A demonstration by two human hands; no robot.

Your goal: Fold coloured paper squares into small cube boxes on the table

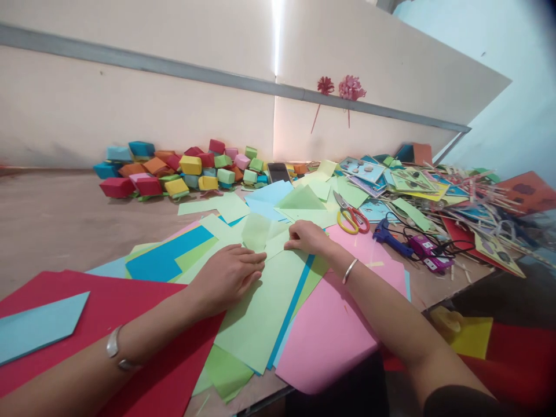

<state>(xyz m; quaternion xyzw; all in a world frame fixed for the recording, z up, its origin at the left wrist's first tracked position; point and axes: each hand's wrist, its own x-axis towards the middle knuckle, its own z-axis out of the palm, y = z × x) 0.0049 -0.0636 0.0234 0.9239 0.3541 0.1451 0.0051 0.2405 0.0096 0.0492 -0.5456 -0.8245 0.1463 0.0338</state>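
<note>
My left hand (228, 272) lies with its fingers stretched out over a sheet of pale green paper (256, 313), pressing on it. My right hand (307, 237) is closed, its fingertips pinching the edge of a small pale green paper piece (278, 242) on top of that sheet. Between the hands a folded flap of pale green paper (256, 231) stands up a little. Under and around them lie blue paper (160, 258), a pink sheet (325, 336) and a red sheet (125, 313). Scissors (350, 217) with red and yellow handles rest beyond my right hand.
A blue glue gun (393, 238) and a purple power block (430, 252) with black cords lie right. Several coloured paper boxes (191, 167) pile up at the back left, near a phone (278, 172). Cards and sticks (473, 197) crowd the right. Paper flowers (351, 88) hang on the wall.
</note>
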